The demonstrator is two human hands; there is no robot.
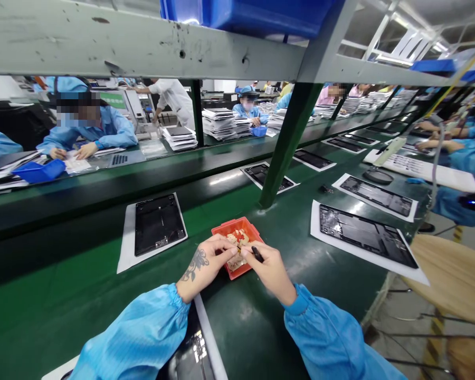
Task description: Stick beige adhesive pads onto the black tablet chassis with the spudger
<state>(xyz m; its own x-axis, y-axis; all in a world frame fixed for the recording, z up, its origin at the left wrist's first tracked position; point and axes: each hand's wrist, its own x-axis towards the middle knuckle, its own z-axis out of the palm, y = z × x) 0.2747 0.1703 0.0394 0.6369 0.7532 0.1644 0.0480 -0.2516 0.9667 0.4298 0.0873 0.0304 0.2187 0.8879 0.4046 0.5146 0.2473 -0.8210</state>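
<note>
Over a small red tray (252, 226) filled with small beige and tan pieces (235, 262), my two hands meet at the fingertips. My left hand (206, 262), with a dark pattern on its back, is closed in a pinch on a tiny piece too small to name. My right hand (272, 270) holds a black pen-like tool (257, 254), its thumb and fingertip pressed together close to the left fingertips. Partly under my left sleeve lies a black tablet housing (193, 348) on a white sheet.
Further black tablet housings on white sheets lie left (160, 224) and right (366, 235) on the green bench (257, 332). A green post (287, 145) rises behind the tray, under an overhead beam (142, 50). A wooden stool (455, 274) stands right. Co-workers (114, 129) sit across.
</note>
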